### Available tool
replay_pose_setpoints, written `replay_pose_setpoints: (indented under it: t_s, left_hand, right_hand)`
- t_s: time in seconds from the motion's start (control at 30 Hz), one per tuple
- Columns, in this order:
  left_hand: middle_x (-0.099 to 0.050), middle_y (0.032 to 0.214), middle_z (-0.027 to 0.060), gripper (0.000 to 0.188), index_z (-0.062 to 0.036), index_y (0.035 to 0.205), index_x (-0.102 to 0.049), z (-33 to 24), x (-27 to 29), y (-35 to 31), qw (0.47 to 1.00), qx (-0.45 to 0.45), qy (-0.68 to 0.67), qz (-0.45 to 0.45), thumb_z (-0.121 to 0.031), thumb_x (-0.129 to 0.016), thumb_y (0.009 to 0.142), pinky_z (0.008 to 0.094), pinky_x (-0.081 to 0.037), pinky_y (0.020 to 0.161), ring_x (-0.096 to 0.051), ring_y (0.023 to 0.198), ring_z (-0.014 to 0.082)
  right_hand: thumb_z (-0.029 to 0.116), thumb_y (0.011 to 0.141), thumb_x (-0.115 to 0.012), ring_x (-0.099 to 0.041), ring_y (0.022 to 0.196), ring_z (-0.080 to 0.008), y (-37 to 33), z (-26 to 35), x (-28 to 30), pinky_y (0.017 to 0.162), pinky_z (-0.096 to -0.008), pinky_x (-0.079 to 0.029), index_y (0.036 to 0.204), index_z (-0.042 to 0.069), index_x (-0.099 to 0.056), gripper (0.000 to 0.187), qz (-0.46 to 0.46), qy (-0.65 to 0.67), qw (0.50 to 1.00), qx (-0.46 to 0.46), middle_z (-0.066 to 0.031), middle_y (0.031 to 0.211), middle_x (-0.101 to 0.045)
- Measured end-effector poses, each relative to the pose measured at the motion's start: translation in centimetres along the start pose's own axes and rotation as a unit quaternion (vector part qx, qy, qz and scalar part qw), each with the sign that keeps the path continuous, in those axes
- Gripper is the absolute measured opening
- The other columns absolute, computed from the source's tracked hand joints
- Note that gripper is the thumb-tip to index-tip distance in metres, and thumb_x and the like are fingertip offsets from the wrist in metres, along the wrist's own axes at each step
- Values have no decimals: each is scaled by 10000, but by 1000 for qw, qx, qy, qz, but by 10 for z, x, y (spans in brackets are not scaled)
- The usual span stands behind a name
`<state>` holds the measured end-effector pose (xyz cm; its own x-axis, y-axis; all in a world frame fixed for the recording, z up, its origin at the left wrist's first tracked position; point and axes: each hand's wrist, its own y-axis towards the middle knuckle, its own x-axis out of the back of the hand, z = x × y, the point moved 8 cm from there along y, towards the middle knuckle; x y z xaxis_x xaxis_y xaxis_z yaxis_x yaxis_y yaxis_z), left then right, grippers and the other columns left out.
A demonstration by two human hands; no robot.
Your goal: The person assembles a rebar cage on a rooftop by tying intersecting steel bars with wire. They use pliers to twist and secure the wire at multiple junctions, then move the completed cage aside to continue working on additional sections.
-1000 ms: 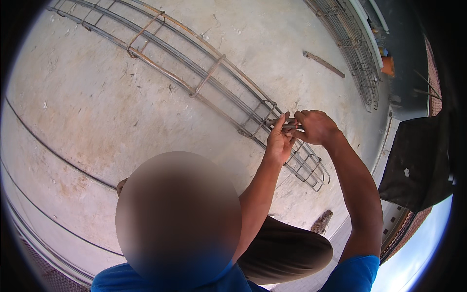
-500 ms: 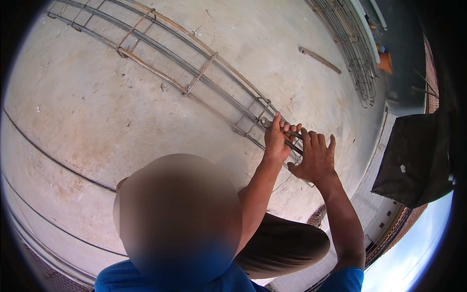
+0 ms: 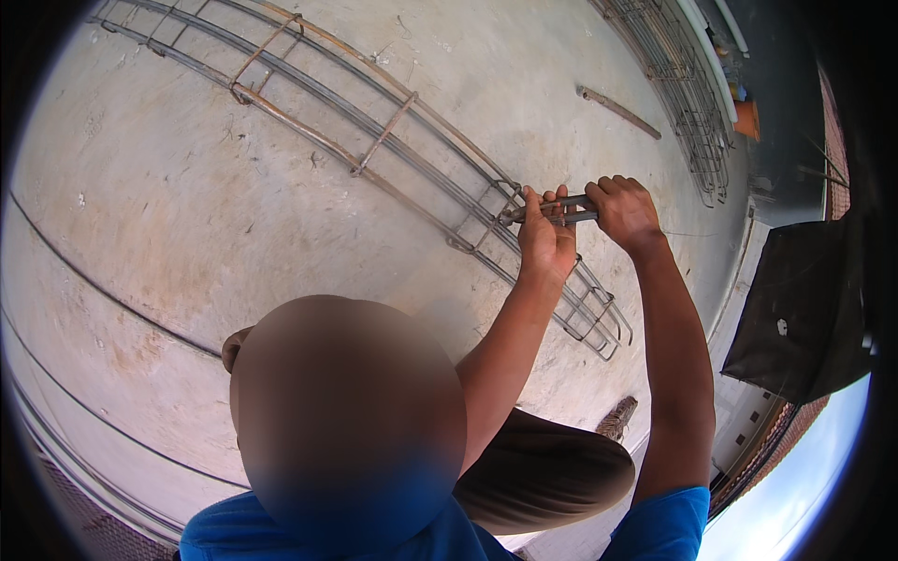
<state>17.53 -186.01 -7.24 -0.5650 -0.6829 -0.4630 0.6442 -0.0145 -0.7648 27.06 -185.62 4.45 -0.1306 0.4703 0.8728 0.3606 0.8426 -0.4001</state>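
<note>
A long steel rebar cage (image 3: pixel 384 136), with stirrups tied across its bars, lies slantwise over the concrete floor from the far left to beneath my hands. A pair of dark metal pincers (image 3: pixel 583 217) has its jaws at one of the stirrups near the cage's right end. My left hand (image 3: pixel 549 241) is closed around the pincers just behind the jaws, thumb pointing up. Gripping the handle ends is my right hand (image 3: pixel 629 215), its fingers curled over them. Whatever the jaws hold is too small to make out.
More rebar cages (image 3: pixel 675 75) lie at the far right beside white pipes (image 3: pixel 708 56) and an orange container (image 3: pixel 746 120). A short rusty rod (image 3: pixel 619 111) rests on the floor. A black sheet (image 3: pixel 795 313) hangs at right; a brown textured thing (image 3: pixel 616 418) is near my knee.
My right hand, spread open beside the handles before, has closed on their ends. Both hands and the pincers have shifted farther away, and the handles have swung to point more to the right.
</note>
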Motion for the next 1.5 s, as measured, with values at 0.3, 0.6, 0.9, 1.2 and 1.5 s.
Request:
replay_pose_setpoints:
  t_s: [0.3,0.6,0.9,1.2,1.5]
  left_hand:
    - [-689,1034,-14,358,-172,992,-583,5,26,-8,995,40,90,25,-463,-791,999,444,-506,1020,-705,1144,214]
    - [-710,803,7,315,-144,896,-669,3,49,-6,982,126,55,126,-415,-751,1035,429,-603,963,-764,1009,254]
    - [-627,695,-4,402,-165,774,-596,0,27,-19,981,130,28,141,-414,-692,1075,442,-596,956,-732,883,227]
    - [-442,672,-14,393,-165,794,-453,6,2,-18,999,36,-25,-22,-342,-629,1098,403,-580,853,-532,688,175]
    - [-435,694,-8,357,-136,841,-421,9,3,-9,993,1,6,-120,-304,-547,1129,373,-579,708,-516,620,159]
  right_hand:
    - [287,930,-762,-767,816,-331,-24,15,-9,777,-468,-604,1005,66,-748,234,262,107,952,-120,-162,836,-760]
    - [383,1036,-764,-735,727,-199,-84,54,-23,644,-351,-608,1011,-12,-730,397,436,502,676,-318,-149,907,-766]
    - [447,1082,-676,-756,937,-213,-63,45,-7,804,-415,-641,1120,-18,-704,468,491,491,662,-282,-95,1009,-760]
    - [312,889,-780,-654,1015,-237,-50,72,60,1018,-498,-470,1265,123,-628,447,-49,-136,988,-47,-37,1007,-653]
    - [215,937,-709,-667,823,-242,-42,38,23,770,-412,-530,927,141,-614,121,-18,-72,994,-83,-41,830,-633]
